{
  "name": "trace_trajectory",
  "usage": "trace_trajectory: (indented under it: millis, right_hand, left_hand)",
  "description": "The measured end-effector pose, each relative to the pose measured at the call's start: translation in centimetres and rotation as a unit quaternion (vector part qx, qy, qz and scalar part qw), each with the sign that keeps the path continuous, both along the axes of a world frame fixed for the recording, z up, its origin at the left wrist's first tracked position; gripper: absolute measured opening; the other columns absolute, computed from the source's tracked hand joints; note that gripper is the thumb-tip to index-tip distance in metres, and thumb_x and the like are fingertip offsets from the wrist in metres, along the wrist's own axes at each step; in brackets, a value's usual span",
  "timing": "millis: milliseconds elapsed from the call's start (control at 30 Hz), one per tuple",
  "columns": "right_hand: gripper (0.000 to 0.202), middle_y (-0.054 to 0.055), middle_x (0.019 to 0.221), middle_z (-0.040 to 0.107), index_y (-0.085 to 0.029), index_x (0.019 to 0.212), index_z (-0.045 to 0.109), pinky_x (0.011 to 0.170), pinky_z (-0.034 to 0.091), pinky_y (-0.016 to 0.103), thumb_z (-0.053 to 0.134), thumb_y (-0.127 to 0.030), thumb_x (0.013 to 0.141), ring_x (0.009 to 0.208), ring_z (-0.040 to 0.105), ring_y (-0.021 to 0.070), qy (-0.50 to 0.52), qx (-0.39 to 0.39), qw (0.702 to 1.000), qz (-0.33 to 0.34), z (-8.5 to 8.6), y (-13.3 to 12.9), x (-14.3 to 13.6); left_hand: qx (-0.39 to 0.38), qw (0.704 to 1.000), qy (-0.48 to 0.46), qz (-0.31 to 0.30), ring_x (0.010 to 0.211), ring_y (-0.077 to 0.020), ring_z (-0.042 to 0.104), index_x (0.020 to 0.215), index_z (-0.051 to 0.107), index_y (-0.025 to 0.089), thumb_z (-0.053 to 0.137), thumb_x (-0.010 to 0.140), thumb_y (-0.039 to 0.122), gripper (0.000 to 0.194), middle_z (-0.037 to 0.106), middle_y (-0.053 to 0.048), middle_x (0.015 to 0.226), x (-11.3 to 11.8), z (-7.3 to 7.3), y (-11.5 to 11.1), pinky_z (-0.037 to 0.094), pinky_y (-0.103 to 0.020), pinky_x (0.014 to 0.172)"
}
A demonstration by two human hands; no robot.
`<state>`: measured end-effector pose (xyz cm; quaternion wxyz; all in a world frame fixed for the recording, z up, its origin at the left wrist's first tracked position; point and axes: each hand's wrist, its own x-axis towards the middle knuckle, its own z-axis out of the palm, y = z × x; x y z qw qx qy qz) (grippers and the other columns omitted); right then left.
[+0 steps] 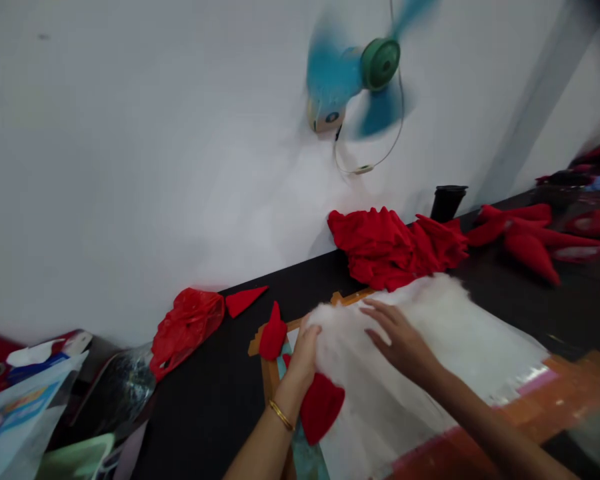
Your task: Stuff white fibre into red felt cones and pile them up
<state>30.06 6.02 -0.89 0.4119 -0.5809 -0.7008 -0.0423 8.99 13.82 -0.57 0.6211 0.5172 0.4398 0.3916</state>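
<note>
Above the worktop [195, 393], our left hand [303, 357] is gripping white stuffing [333, 330]; our right hand [397, 340] is hovering loosely spread. Plump red pieces [527, 233] are looking filled; piled red cloth [397, 248] is seemingly awaiting work.

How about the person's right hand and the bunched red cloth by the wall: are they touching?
Apart. The head view shows it: white material is visible between the right hand and the bunched red cloth, leaving a clear gap.
</note>
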Motion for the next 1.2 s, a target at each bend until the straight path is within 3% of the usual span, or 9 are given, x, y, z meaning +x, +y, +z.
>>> trace_trajectory:
  millis: [100,167,267,433,700,833,1000,1100,1200]
  right_hand:
    - [0.061,0.015,0.148,0.039,-0.025,0.141,0.039,0.086,0.055,0.041,0.058,-0.023,0.082,0.126,0.049,0.0269,0.089,-0.065,0.988,0.104,-0.6,0.0,-4.6]
    - [0.05,0.014,0.133,0.053,-0.022,0.129,0.051,0.077,0.056,0.035,0.054,-0.016,0.079,0.112,0.058,0.0237,0.142,-0.078,0.979,0.121,-1.5,0.5,-6.1]
    - [0.03,0.007,0.095,0.066,-0.019,0.095,0.062,0.071,0.053,0.031,0.045,-0.007,0.073,0.083,0.062,0.0181,0.187,-0.077,0.974,0.098,-2.5,1.3,-5.7]
    - [0.031,0.004,0.088,0.067,-0.019,0.086,0.064,0.066,0.049,0.029,0.042,-0.007,0.067,0.077,0.062,0.0181,0.207,-0.12,0.969,0.052,-2.0,1.1,-2.3]
    - [0.066,0.013,0.143,0.047,-0.022,0.139,0.042,0.094,0.05,0.039,0.064,-0.028,0.076,0.125,0.05,0.0281,0.186,-0.142,0.957,0.172,-2.4,-0.4,-3.9]
    - [0.017,0.009,0.097,0.067,-0.021,0.094,0.064,0.084,0.053,0.037,0.053,-0.025,0.082,0.092,0.063,0.0241,0.212,-0.111,0.966,0.1,-3.4,0.4,-4.9]
    - [0.014,0.007,0.085,0.068,-0.021,0.08,0.063,0.075,0.052,0.034,0.055,-0.033,0.084,0.081,0.064,0.0232,0.258,-0.118,0.956,0.075,-3.8,1.0,-3.0]
    - [0.016,0.007,0.087,0.069,-0.021,0.082,0.064,0.076,0.051,0.036,0.055,-0.034,0.083,0.082,0.064,0.0243,0.284,-0.13,0.948,0.057,-4.0,1.2,-2.2]
    - [0.017,0.007,0.085,0.069,-0.021,0.082,0.065,0.076,0.05,0.036,0.056,-0.035,0.082,0.08,0.064,0.0243,0.304,-0.15,0.939,0.056,-4.1,1.2,-2.4]
  left_hand:
    - [-0.012,0.999,-0.041,-0.027,0.095,-0.0229,0.064,0.112,0.061,0.017,0.047,0.081,0.032,0.037,0.07,-0.008,0.099,0.9,0.3,-1.3,0.051,-0.035,0.083]
    - [-0.006,0.998,-0.05,-0.045,0.096,-0.0223,0.064,0.106,0.064,0.018,0.054,0.079,0.031,0.032,0.071,-0.007,0.099,1.2,0.2,-2.2,0.05,-0.034,0.086]
    - [-0.017,0.998,-0.026,-0.047,0.073,-0.0171,0.063,0.098,0.065,0.017,0.064,0.074,0.031,0.027,0.07,-0.003,0.082,0.5,-0.2,-2.6,0.05,-0.028,0.07]
    - [-0.027,0.999,0.005,0.025,0.056,-0.012,0.055,0.082,0.062,0.017,0.07,0.065,0.029,0.022,0.063,0.003,0.067,-2.4,-1.0,-0.8,0.044,-0.024,0.057]
    - [-0.02,1.0,-0.007,-0.002,0.061,-0.0139,0.058,0.093,0.064,0.016,0.064,0.068,0.025,0.027,0.068,-0.001,0.073,0.3,-0.9,-2.1,0.046,-0.024,0.059]
    - [-0.02,0.999,0.016,-0.041,0.052,-0.0116,0.053,0.084,0.065,0.015,0.063,0.066,0.026,0.021,0.061,0.001,0.061,1.3,-1.4,-2.8,0.042,-0.022,0.051]
    - [-0.002,0.998,0.055,0.002,0.046,-0.0087,0.048,0.069,0.062,0.016,0.07,0.064,0.032,0.02,0.051,0.005,0.053,-1.0,-2.1,-1.0,0.036,-0.019,0.046]
    - [0.005,0.998,0.065,0.02,0.051,-0.0097,0.052,0.076,0.064,0.015,0.071,0.066,0.035,0.024,0.052,0.005,0.057,-2.0,-2.2,-0.3,0.039,-0.02,0.05]
    - [0.016,0.999,0.048,-0.02,0.076,-0.0157,0.062,0.114,0.063,0.017,0.075,0.062,0.032,0.055,0.065,-0.007,0.097,-2.1,-1.7,-0.9,0.049,-0.025,0.064]
